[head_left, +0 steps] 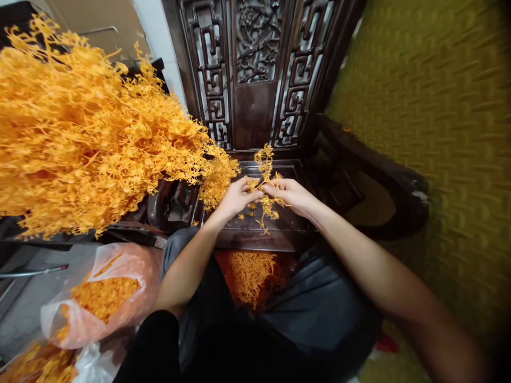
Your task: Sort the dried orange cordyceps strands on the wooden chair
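Both of my hands meet over a dark carved wooden seat [259,240]. My right hand [293,196] pinches a branching orange plastic sprig [270,207], whose curly tips stick out above and below the fingers. Close beside it, my left hand [238,198] has its fingers closed at the same sprig, near small orange pieces. Exactly what lies between the left fingertips is too small to make out. A few loose orange bits [241,216] lie on the seat below. To the left of my left hand, a clump of orange sprigs [217,178] rests on the seat.
A huge heap of orange sprigs [99,138] fills the left side. Below it stands a clear plastic bag [147,271] of orange pieces. More orange strands [255,274] sit between my knees. The carved chair back [255,117] rises ahead, with a yellow woven-textured surface [435,106] at right.
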A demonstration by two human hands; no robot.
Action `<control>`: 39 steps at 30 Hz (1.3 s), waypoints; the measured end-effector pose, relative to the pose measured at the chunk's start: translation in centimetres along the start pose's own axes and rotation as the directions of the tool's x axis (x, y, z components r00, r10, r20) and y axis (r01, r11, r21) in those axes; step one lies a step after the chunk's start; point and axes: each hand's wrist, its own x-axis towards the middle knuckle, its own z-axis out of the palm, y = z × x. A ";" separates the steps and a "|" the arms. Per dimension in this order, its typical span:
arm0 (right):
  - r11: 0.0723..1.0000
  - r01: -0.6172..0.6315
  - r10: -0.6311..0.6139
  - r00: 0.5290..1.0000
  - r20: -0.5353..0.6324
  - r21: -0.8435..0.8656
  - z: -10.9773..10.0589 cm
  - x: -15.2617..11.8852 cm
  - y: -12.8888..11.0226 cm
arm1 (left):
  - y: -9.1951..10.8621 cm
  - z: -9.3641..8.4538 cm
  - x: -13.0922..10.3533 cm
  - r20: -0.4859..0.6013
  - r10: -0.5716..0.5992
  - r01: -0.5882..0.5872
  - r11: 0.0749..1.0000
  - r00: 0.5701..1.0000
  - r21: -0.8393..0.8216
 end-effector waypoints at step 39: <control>0.974 0.222 -0.222 0.975 0.008 -0.037 2.4 -1.2 0.1 | -0.2 -1.4 -1.7 -0.111 0.131 -0.116 0.984 0.985 0.134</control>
